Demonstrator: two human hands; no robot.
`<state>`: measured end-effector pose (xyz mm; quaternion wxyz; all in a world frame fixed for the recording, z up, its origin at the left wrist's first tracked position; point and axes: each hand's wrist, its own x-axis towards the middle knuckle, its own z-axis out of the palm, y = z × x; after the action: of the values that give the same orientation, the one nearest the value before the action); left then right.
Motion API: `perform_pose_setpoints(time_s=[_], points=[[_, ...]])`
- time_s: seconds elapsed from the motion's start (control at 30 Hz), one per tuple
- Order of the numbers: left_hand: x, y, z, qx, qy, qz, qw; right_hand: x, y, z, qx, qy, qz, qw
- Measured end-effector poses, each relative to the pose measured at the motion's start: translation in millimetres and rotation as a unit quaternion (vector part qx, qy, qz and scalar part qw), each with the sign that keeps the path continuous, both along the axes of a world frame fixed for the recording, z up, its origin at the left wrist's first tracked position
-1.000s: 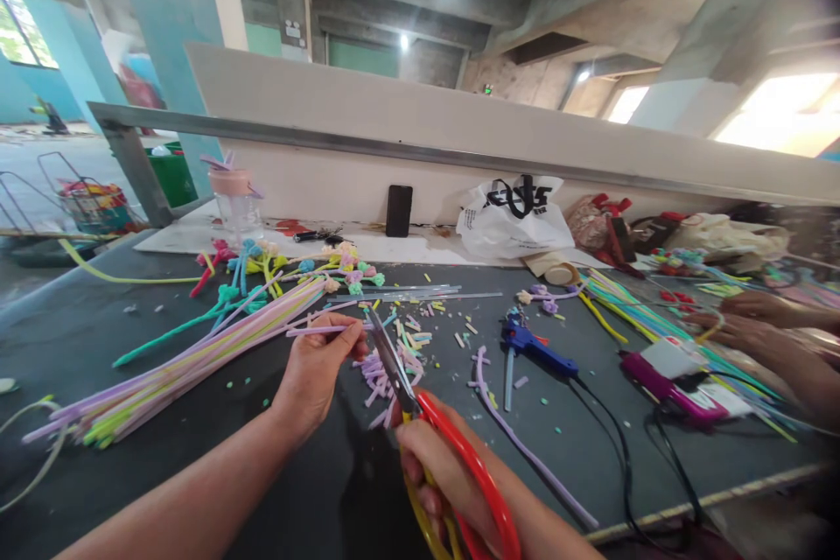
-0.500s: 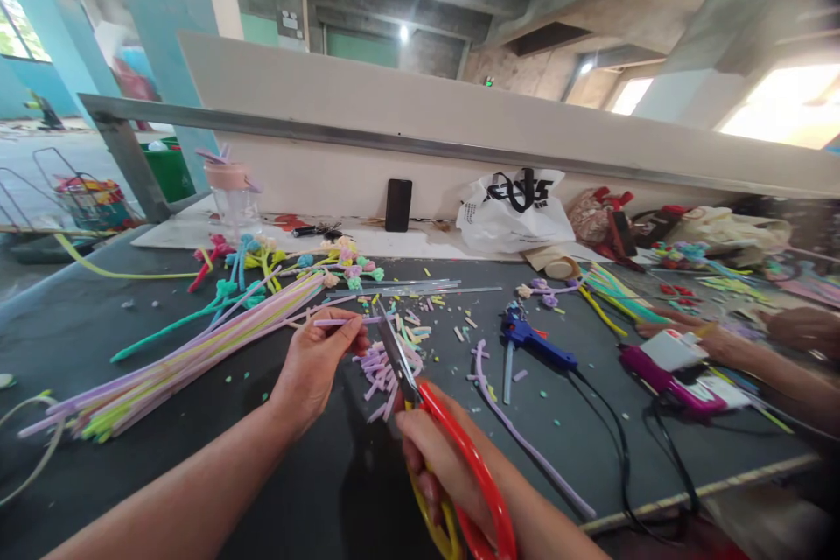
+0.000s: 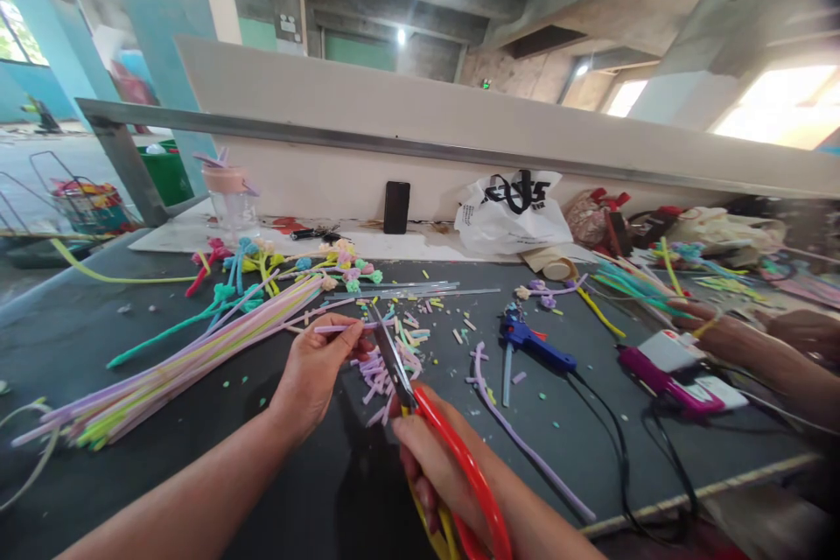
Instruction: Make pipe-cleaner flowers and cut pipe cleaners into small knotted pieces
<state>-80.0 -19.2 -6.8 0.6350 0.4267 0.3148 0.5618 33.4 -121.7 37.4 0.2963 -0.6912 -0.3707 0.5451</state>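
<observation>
Between the thumb and fingers of my left hand is a thin lilac pipe cleaner, its right end at the scissor blades. My right hand grips large scissors with red and yellow handles, the blades pointing up and away from me. Beneath the blades lies a heap of short lilac pipe cleaner pieces, with more cut bits in other colours just beyond. Left of my left hand rests a bundle of long pastel pipe cleaners. How far apart the blades stand is hard to make out.
A blue glue gun with a black cord lies right of the scissors, beside a long lilac stem. Behind stand a phone, a white bag and a clear cup. A co-worker's hand reaches in at right.
The co-worker's hand at right has lifted and shifted, now with pipe cleaners near its fingers. My hands hold nearly the same place, with the lilac pipe cleaner still at the blades.
</observation>
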Motion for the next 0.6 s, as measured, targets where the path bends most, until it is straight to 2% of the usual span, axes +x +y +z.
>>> perform_pose_setpoints(time_s=[0.6], points=[[-0.6, 2.9, -4.9, 0.034, 0.030, 0.012, 0.999, 0.7, 1.8, 3.6, -0.011, 0.015, 0.008, 1.000]])
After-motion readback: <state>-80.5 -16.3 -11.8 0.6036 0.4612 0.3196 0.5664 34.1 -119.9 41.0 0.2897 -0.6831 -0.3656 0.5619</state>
